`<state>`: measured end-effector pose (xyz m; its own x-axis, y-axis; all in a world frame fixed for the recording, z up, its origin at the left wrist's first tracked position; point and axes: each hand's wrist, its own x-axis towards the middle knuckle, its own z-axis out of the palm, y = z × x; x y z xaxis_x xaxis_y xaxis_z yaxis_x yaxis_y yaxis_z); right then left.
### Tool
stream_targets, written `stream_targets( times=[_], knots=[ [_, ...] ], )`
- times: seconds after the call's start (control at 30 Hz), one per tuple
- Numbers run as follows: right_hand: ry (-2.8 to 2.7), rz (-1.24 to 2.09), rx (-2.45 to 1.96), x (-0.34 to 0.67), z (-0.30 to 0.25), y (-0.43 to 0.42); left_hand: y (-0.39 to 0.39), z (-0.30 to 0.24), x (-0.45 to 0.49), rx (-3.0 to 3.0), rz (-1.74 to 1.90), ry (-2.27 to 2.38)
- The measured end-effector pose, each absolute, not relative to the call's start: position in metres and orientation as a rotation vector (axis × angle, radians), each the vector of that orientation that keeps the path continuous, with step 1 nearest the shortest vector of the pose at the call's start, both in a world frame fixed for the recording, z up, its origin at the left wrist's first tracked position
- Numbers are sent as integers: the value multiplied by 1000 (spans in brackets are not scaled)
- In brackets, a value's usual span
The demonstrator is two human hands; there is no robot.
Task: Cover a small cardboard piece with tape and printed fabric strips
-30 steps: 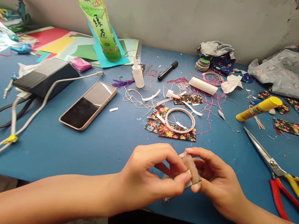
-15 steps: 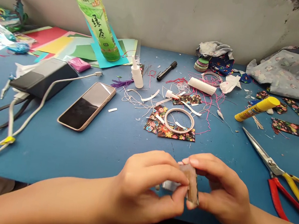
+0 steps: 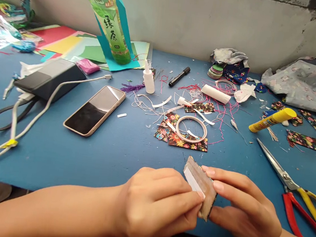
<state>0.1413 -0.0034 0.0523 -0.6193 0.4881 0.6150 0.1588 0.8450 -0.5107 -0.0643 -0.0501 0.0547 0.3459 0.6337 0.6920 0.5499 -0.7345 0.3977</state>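
A small brownish-grey fabric piece (image 3: pixel 209 201) with a dark edge is held up over the near edge of the blue table. Along its face lies a white tape strip (image 3: pixel 193 180). My right hand (image 3: pixel 246 203) is closed on the piece from the right, fingers at its upper edge and thumb lower down. My left hand (image 3: pixel 163 204) is closed, its thumb and index finger pinching at the lower end of the white strip. The left fingers hide part of the piece. Beyond the hands, a tape roll (image 3: pixel 177 128) lies on dark floral fabric scraps (image 3: pixel 191 145).
Red-and-yellow-handled scissors (image 3: pixel 287 181) lie open at right, near a yellow glue stick (image 3: pixel 272 120). A phone (image 3: pixel 94 110), power bank (image 3: pixel 50 78) and white cable are at left. Farther back are a green tea bottle (image 3: pixel 111 24), a white glue bottle (image 3: pixel 149 81), a black marker (image 3: pixel 179 77) and tangled threads.
The fabric piece has tilted, so its face and the white strip now show more. My left fingers have curled in and sit at the strip's lower end. The right hand has shifted slightly right.
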Motion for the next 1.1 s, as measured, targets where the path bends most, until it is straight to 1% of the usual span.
stream_targets(
  times=[0.3,0.47,0.73,0.83,0.97,1.03,1.1],
  knots=[
    [-2342,432,-488,146,53,-4,-51,49,-67,2539,1314,1053],
    [-2351,406,-485,146,53,-3,-51,51,-63,2462,1319,1126],
    [-2160,526,-516,140,47,-4,-36,59,-68,2194,1373,1175],
    [-2029,617,-570,141,47,0,-21,63,-83,2073,1387,1400],
    [-1819,709,-601,143,49,6,3,69,-119,2009,1453,1884],
    [-1747,822,-643,144,48,6,11,72,-134,1976,1401,2094],
    [-1683,1013,-702,144,46,4,16,73,-143,1950,1279,2189]
  ],
)
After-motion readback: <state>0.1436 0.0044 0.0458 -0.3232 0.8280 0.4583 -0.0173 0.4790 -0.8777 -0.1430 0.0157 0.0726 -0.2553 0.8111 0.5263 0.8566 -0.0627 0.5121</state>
